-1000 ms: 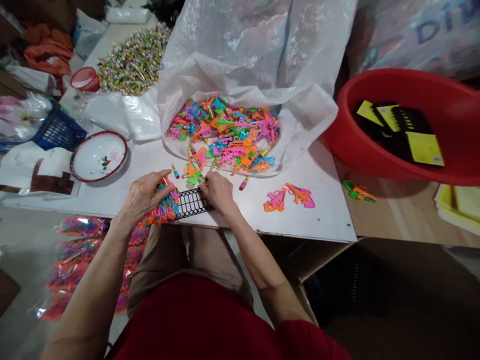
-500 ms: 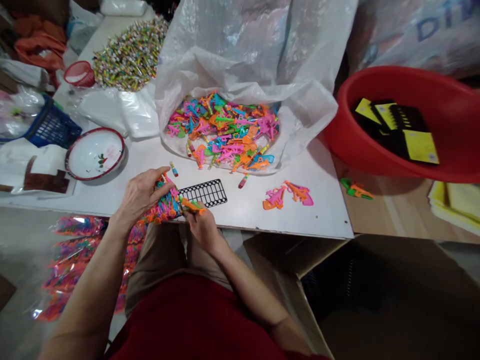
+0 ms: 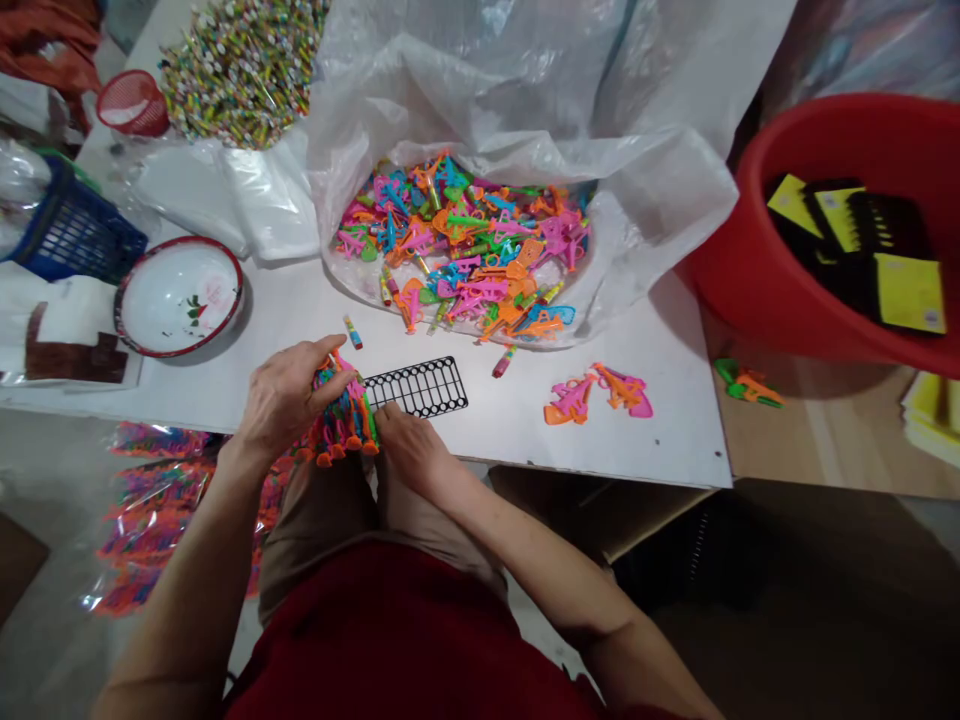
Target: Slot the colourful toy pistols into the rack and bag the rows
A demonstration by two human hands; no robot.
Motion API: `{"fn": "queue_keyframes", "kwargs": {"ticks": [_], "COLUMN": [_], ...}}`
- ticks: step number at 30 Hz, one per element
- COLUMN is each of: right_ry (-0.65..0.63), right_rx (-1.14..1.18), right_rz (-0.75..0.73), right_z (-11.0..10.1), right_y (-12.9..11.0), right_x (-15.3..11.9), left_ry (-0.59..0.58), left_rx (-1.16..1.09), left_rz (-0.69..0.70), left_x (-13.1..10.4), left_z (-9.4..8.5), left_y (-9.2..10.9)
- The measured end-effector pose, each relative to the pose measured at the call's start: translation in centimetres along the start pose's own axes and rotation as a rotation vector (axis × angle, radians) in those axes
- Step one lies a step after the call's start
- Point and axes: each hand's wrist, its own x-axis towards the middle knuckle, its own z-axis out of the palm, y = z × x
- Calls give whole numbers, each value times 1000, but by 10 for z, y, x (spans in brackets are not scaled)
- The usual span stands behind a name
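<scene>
The left hand (image 3: pixel 289 395) is curled around a packed row of small bright plastic toys (image 3: pixel 343 415), orange, pink, blue and green, seated on the near end of a black plastic grid strip (image 3: pixel 420 387) at the front edge of the white table (image 3: pixel 660 440), apparently clamping them so they stay upright. The right hand (image 3: pixel 409 448) presses its fingertips against the row's right side; whether it pinches 1 toy is unclear. Behind lies a clear plastic bag (image 3: pixel 660 200) spilling more toys.
</scene>
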Motion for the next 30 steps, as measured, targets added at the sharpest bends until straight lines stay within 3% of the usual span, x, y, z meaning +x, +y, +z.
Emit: {"fn": "queue_keyframes", "kwargs": {"ticks": [6, 12, 17, 19, 23, 25, 27, 30], "right_ry": [47, 469, 525, 526, 373, 344, 424, 413], "right_rx": [118, 710, 613, 622, 621, 379, 33, -330], "right_rz": [18, -140, -15, -28, -224, -172, 35, 21], "right_z": [4, 21, 35, 35, 2, -28, -55, -76], "right_y": [11, 20, 6, 9, 44, 69, 91, 105], "right_x": [-5, -31, -16, -14, -17, -9, 10, 39], "left_ry": [14, 31, 26, 24, -7, -22, -33, -52], "left_rx": [32, 22, -5, -14, -48, -84, -111, -111], "left_rz": [9, 35, 36, 32, 11, 6, 1, -30], "left_x": [-1, -1, -2, -3, -4, -4, -3, -3], "left_z": [-1, 0, 0, 0, -1, -2, -3, -4], "left_y": [1, 2, 1, -1, -2, -1, -1, -1]}}
